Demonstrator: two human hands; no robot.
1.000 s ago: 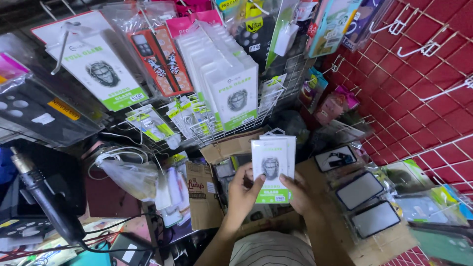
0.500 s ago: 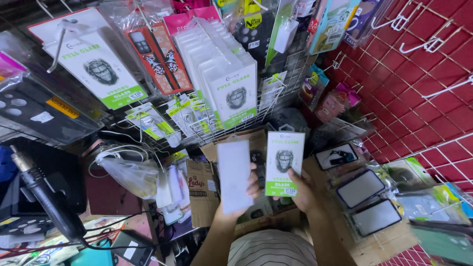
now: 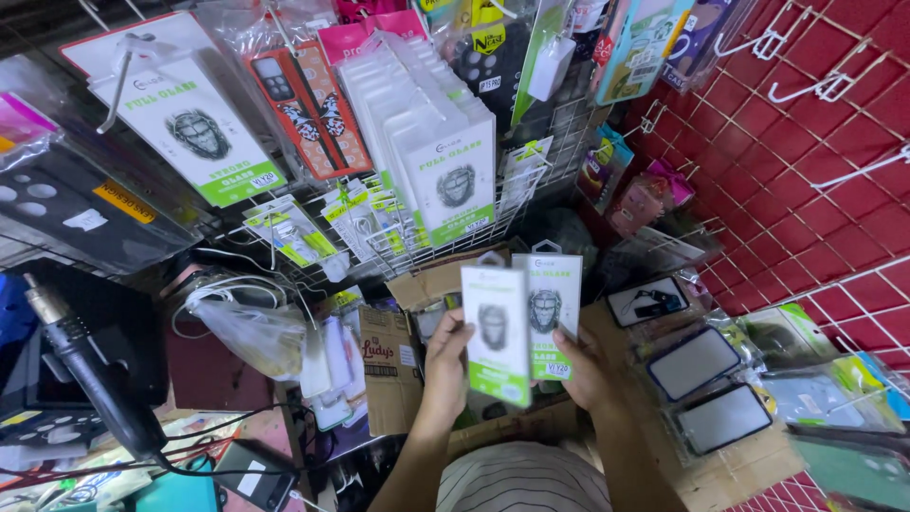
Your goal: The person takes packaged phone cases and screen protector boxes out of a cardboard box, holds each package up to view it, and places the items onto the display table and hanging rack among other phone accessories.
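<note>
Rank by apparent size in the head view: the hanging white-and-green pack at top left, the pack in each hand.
1. Hanging pack, largest.
2. Left hand's pack and right hand's pack: look alike; the left one sits nearer the camera.

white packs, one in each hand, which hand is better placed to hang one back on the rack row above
Left, probably. The left hand holds its pack almost straight below the hanging row; the right hand and its pack sit further right.

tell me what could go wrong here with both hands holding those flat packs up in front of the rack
The left hand grips its white and green pack only by one edge, so it could slip into the open cardboard box below. The right hand holds the second pack close to the crowded hanging packs, which a nudge could unhook.
</note>
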